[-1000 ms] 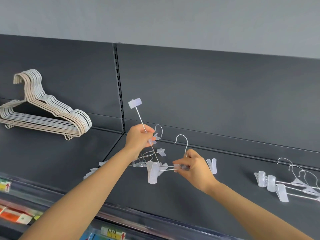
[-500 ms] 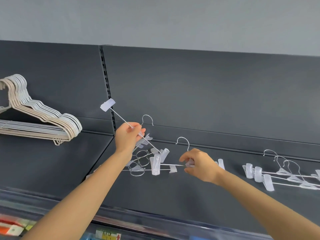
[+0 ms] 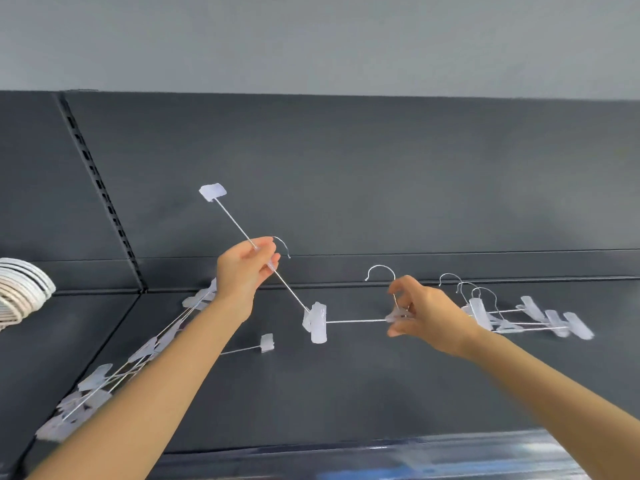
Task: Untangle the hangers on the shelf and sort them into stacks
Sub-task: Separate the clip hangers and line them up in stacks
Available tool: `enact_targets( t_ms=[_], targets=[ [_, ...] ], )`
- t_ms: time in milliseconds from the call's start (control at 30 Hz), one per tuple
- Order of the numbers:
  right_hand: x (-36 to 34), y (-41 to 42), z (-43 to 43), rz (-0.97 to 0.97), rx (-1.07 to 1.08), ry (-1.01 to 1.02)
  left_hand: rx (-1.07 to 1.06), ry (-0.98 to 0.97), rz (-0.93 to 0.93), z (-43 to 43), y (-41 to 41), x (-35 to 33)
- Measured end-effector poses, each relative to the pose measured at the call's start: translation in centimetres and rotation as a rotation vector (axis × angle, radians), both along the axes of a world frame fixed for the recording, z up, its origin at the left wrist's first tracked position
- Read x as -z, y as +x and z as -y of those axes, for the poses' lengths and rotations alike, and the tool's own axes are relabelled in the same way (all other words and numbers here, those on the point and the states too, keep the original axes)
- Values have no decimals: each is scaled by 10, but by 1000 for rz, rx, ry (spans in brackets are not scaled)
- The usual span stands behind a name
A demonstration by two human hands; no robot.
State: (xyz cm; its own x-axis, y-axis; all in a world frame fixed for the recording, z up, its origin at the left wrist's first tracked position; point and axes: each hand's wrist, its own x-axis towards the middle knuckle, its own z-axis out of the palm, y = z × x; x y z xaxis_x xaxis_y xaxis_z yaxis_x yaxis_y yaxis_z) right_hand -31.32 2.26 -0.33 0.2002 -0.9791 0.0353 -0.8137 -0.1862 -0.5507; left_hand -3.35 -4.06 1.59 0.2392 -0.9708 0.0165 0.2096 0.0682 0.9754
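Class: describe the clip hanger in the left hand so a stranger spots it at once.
Over the dark shelf, between a loose pile and a neat stack, each hand holds a clip hanger. The one in the right hand lies level; the hanger in the left hand slants steeply, one clip raised high.

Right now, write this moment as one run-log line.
left hand: grips tilted clip hanger | right hand: pinches level clip hanger | clips: meet between hands | clip-hanger stack: right | tangle: left on shelf
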Motion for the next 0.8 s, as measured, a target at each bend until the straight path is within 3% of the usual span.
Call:
enact_targets(
  t_ms=[300,533,800],
  targets=[
    [13,-126,-17,-58,41,-15,37,-127,499,0,-109,-9],
    [35,-205,-14,-165,11,-137,52,-151,672,-12,-191,-6],
    [55,-254,-14,-146,-2,-159,98,-243,973,-25,-241,8]
  ],
)
